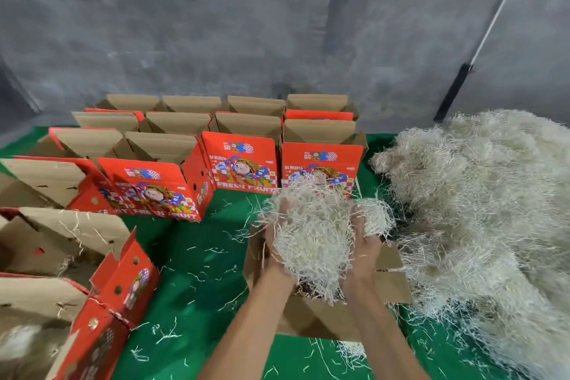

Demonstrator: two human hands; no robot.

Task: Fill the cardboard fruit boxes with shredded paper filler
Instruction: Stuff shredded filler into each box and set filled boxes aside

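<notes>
Both hands, left [273, 244] and right [365, 244], cup one filler bundle [311, 234] between them, fingers curled round it, above an open box [391, 284] beside the filler pile [481, 194].

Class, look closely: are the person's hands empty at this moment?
No: the left hand and right hand together hold a clump of shredded paper above an open box.

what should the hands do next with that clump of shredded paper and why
Probably lower and release it: both hands, left hand and right hand, cup a clump of shredded paper directly above the open box beneath them.
</notes>
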